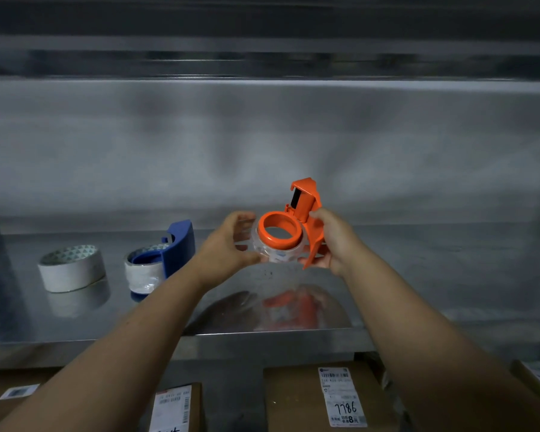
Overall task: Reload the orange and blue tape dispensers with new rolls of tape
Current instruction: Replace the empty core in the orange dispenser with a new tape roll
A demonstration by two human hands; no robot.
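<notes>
Top of the frame is just motion-blur streaks, can't make out anything up there. The cardboard boxes [328, 397] under the steel shelf [262, 335] get cut off by the bottom edge, labels mostly unreadable. Left hand [228, 244] covers one side of the clear tape roll [272, 252]; right hand [334, 241] hides part of the orange dispenser [306, 207] handle.

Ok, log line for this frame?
right hand: orange dispenser | left hand: clear roll on hub | blue dispenser: on shelf

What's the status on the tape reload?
Right hand grips orange dispenser; left hand on its clear tape roll. Blue dispenser on shelf beside spare roll. Nothing blocking.
</notes>
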